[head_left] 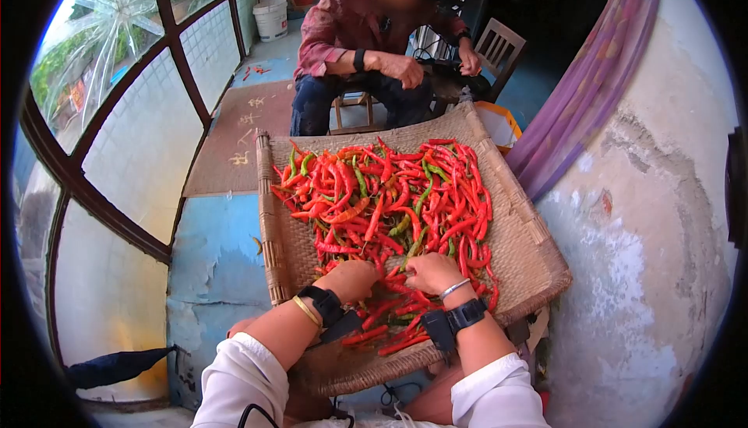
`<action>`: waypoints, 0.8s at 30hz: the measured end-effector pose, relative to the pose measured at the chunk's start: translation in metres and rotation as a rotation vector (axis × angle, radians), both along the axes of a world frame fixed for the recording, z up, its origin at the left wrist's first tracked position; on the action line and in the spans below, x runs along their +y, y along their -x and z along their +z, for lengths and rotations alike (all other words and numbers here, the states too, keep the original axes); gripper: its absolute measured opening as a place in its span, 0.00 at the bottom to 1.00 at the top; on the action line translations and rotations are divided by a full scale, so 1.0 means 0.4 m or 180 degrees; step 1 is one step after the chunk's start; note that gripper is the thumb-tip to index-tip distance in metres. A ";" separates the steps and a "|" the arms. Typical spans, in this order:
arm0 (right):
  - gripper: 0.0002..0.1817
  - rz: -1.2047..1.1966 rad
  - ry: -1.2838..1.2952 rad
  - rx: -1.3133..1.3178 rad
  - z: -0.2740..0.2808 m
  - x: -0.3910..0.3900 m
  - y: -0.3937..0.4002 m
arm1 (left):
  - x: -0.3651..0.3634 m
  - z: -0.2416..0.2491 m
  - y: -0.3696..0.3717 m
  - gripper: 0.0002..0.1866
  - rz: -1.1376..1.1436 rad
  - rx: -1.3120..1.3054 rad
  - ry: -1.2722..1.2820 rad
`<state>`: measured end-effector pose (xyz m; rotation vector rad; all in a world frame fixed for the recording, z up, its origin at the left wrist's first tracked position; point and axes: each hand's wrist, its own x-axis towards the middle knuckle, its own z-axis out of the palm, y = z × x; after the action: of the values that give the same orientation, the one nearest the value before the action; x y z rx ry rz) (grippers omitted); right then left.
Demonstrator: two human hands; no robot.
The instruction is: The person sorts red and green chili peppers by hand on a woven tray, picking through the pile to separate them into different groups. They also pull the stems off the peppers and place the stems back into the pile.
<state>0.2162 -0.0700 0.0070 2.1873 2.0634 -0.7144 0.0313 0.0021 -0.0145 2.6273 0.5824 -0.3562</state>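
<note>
Woven tray on lap, heaped with red and green chillies across its middle. Beyond, a seated person. Left hand curled, right hand curled, both closed on chillies at the heap's near edge.

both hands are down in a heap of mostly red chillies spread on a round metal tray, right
Not quite. The head view shows the left hand and right hand in the heap of mostly red chillies, but it lies on a flat woven wicker tray with straight edges, not a round metal one.
</note>
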 end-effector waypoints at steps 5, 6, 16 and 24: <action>0.14 0.0595 0.0419 -0.0281 -0.062 -0.005 -0.005 | -0.009 0.050 -0.008 0.12 0.0220 0.0309 -0.0140; 0.12 0.0537 0.0317 -0.0412 -0.067 -0.001 -0.005 | -0.005 0.049 -0.006 0.11 0.0306 -0.0022 -0.0077; 0.13 -0.0160 -0.1001 0.0615 0.050 -0.010 -0.008 | 0.001 0.058 0.011 0.17 0.0662 -0.0723 -0.0107; 0.06 -0.0199 -0.0206 0.2891 0.144 -0.032 0.023 | -0.034 0.104 -0.025 0.15 0.0646 -0.2355 0.1516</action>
<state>0.2069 -0.0828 0.0645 2.1788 2.3420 -1.9548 0.0411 -0.0114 0.0271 2.0052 0.4266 0.4730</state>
